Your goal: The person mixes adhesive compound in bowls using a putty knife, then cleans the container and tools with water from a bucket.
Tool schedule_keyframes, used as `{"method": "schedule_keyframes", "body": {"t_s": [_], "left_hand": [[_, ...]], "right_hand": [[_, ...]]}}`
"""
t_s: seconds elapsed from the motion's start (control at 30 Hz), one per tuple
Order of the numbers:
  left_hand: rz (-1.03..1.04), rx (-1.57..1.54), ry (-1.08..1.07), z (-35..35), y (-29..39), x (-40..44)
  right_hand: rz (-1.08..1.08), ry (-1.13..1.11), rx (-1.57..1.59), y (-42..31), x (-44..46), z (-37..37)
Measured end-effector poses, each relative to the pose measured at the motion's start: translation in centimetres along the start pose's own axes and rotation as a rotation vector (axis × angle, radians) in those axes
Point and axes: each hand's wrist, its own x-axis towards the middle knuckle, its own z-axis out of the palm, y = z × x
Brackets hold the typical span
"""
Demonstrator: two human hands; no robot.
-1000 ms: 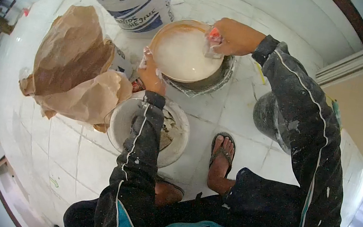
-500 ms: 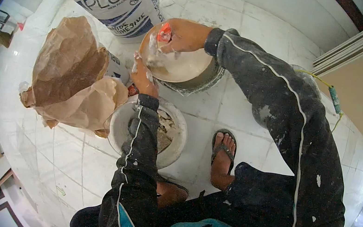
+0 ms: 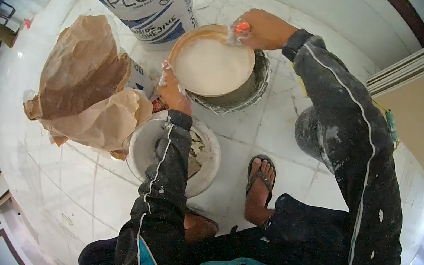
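Note:
A round, tan-rimmed pan, possibly a sieve (image 3: 173, 56), holds smooth white powder or paste; whether its base is mesh is hidden. It rests tilted over a dark, mortar-crusted bucket (image 3: 258, 87). My left hand (image 3: 173, 92), smeared with white, grips the near left edge of the pan. At its far right edge, my right hand (image 3: 264, 29) is closed around a small red and whitish object (image 3: 242, 27) whose kind I cannot make out. Below my left wrist stands a pale bucket (image 3: 209, 165) with crumbly grey material inside.
An open brown paper bag (image 3: 81, 69) stands at left, behind it a white tile adhesive sack (image 3: 144, 1). A dark bucket (image 3: 308, 130) sits beside my right sleeve. Boards (image 3: 421, 92) lean at right, near a green and yellow cord (image 3: 391, 125). My sandalled foot (image 3: 260, 181) is on the tiles.
My right hand has moved right and away from over the pan to its far right edge, still holding the red and whitish object. The white surface is now in full view and looks smoother.

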Motion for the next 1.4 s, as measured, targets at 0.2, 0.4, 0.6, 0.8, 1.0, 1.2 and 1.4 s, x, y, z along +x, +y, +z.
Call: {"method": "schedule_keyframes", "body": {"t_s": [0.2, 0.4, 0.6, 0.8, 1.0, 1.2, 1.4], "left_hand": [[0.034, -0.079, 0.033, 1.1, 0.6, -0.6], [-0.022, -0.086, 0.038, 0.7, 0.7, -0.5], [-0.003, -0.073, 0.038, 0.2, 0.2, -0.2], [-0.005, -0.075, 0.065, 0.3, 0.5, -0.4], [-0.009, -0.110, 0.076, 0.4, 0.4, -0.3], [-0.059, -0.054, 0.038, -0.3, 0.1, 0.0], [-0.033, -0.098, 0.099, 0.7, 0.7, -0.5]], "right_hand": [[0.266, -0.230, 0.231, -4.1, -2.4, -2.9], [0.181, -0.309, 0.524, -4.9, -1.3, -0.9], [0.182, -0.109, 0.723, -5.9, 0.8, 0.9], [0.033, 0.109, 0.388, -2.1, 2.0, 1.4], [0.060, 0.091, 0.133, -2.3, 0.3, -0.2], [0.161, -0.163, 0.187, -5.5, -1.0, -2.7], [0.132, -0.101, 0.511, -6.7, -0.5, -0.7]]}}
